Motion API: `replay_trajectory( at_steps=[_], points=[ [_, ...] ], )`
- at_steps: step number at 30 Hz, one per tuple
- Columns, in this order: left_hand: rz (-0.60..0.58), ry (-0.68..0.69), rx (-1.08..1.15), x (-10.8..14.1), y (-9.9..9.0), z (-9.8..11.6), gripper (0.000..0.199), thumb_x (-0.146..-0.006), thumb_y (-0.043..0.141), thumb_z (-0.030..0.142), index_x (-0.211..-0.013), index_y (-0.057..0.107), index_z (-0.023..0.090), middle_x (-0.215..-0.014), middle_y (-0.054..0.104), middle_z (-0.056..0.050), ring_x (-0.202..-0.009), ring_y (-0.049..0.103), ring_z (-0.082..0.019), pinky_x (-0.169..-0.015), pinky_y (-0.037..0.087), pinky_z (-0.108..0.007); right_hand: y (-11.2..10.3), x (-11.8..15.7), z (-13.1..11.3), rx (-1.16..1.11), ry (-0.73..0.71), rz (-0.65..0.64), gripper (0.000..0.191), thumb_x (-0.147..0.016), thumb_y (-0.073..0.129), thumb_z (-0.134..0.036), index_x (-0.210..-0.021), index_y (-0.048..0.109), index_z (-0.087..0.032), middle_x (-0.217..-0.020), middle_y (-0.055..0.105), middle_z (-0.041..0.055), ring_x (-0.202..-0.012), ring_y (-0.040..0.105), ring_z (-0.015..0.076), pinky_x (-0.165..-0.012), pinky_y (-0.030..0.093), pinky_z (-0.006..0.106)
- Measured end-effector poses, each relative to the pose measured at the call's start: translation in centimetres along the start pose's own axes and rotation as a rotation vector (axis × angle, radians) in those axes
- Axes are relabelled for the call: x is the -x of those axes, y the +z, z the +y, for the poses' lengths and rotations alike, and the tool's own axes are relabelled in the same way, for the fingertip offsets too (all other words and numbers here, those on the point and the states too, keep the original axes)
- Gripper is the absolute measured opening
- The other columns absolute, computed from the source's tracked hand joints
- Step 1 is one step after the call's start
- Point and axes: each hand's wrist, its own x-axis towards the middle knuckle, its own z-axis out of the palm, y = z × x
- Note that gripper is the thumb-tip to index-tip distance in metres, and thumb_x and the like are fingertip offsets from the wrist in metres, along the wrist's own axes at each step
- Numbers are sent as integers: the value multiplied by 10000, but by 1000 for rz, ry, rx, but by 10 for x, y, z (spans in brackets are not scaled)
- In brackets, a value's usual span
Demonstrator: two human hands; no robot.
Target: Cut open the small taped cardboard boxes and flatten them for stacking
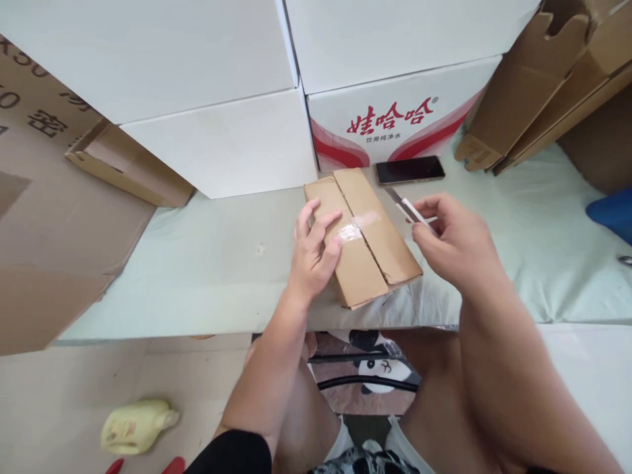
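A small brown cardboard box (390,247) lies at a slant on the pale green cloth, its two top flaps meeting at a seam with a strip of clear tape (350,232) across it. My left hand (316,247) rests on the box's left side, fingers spread over the left flap near the tape. Right of the box, my right hand (451,240) is closed around a utility knife (413,212). The knife's blade points up and to the left, apart from the box.
A black phone (409,170) lies behind the box, before stacked white cartons (395,125). Large brown cardboard boxes stand left (74,217) and right (523,85). A blue object (612,214) sits at the right edge. On the floor lies a yellow bottle (138,426).
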Motion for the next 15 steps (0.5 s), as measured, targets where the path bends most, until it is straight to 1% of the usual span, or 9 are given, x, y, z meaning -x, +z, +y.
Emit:
replay_trajectory(
  at_steps=[2, 5, 7, 9, 12, 15],
  points=[
    [-4, -9, -23, 1, 4, 9, 517, -1042, 344, 611, -1342, 589, 269, -1561, 407, -135, -1499, 400, -308, -1234, 364, -538, -9, 6, -7, 119, -72, -27, 285, -787, 602, -231, -1038, 735, -242, -849, 747, 39, -610, 604, 172, -621, 458, 323],
    [2, -38, -44, 3, 7, 23, 535, -1042, 334, 614, -1323, 608, 250, -1549, 415, -146, -1487, 413, -312, -1230, 362, -529, -18, 15, -17, 251, -178, -72, 313, -863, 557, -275, -1090, 773, -271, -854, 765, 66, -719, 661, 242, -658, 454, 360],
    [-3, -59, -59, 4, 8, 31, 530, -1044, 343, 604, -1319, 619, 245, -1545, 412, -150, -1478, 424, -312, -1224, 366, -522, -23, 21, -23, 328, -197, -55, 324, -886, 543, -297, -1096, 790, -279, -898, 779, 85, -781, 681, 284, -654, 441, 377],
    [-10, -76, -81, 6, 9, 38, 516, -1042, 365, 594, -1326, 622, 249, -1544, 405, -151, -1474, 425, -314, -1215, 372, -518, -26, 25, -27, 361, -215, -17, 330, -895, 537, -302, -1098, 797, -284, -949, 786, 94, -816, 686, 307, -646, 430, 385],
    [-6, -93, -104, 7, 11, 46, 471, -1039, 407, 556, -1325, 629, 254, -1537, 401, -152, -1472, 419, -318, -1209, 369, -520, -30, 30, -33, 347, -256, -16, 314, -903, 530, -285, -1062, 800, -299, -955, 779, 85, -786, 670, 287, -626, 402, 369],
    [-6, -93, -102, 7, 15, 51, 442, -1034, 441, 511, -1325, 639, 242, -1530, 395, -159, -1466, 416, -325, -1210, 362, -524, -30, 32, -37, 363, -247, -90, 265, -913, 529, -277, -937, 793, -294, -867, 750, 70, -674, 609, 236, -591, 339, 340]
  ],
)
